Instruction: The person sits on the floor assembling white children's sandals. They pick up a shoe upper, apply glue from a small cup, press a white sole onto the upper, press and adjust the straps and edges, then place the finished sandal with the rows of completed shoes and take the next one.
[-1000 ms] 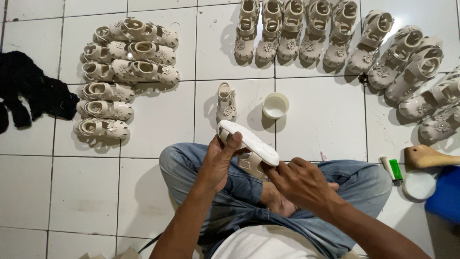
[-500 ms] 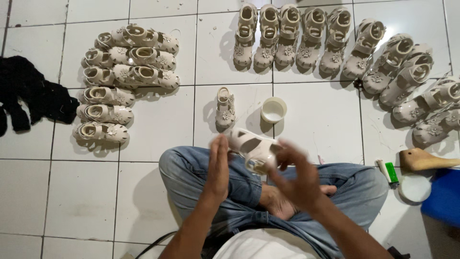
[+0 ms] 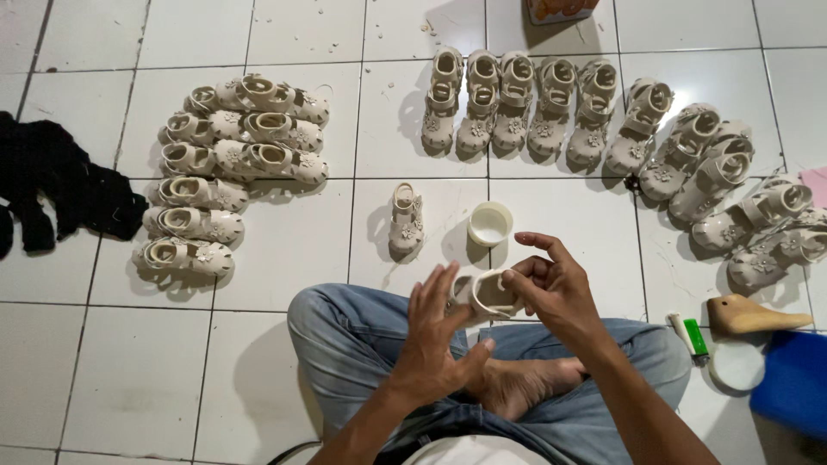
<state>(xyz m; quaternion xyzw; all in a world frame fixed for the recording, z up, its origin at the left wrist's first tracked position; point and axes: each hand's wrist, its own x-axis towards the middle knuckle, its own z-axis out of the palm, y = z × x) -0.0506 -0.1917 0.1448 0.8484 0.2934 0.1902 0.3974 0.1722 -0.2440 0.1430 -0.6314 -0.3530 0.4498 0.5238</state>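
Note:
A small cream child's sandal (image 3: 488,294) is held upright above my crossed legs. My right hand (image 3: 551,288) grips it at the heel strap with thumb and fingers. My left hand (image 3: 435,340) is beside it with fingers spread and straight, fingertips at the sandal's left side. On the tiles just ahead stand a single matching sandal (image 3: 406,221) and a small round white cup (image 3: 489,224).
A stack of cream sandals (image 3: 228,164) lies at the left, and a curved row of several more sandals (image 3: 603,120) runs across the back and right. A black cloth (image 3: 52,185) is far left. A wooden shoe form (image 3: 754,317), a green lighter (image 3: 694,337) and a blue object (image 3: 797,379) are at the right.
The sandal has turned from sole-up and lengthwise to upright with its heel toward me. My left hand has let go and opened; the right hand now holds it. The view has tilted up slightly.

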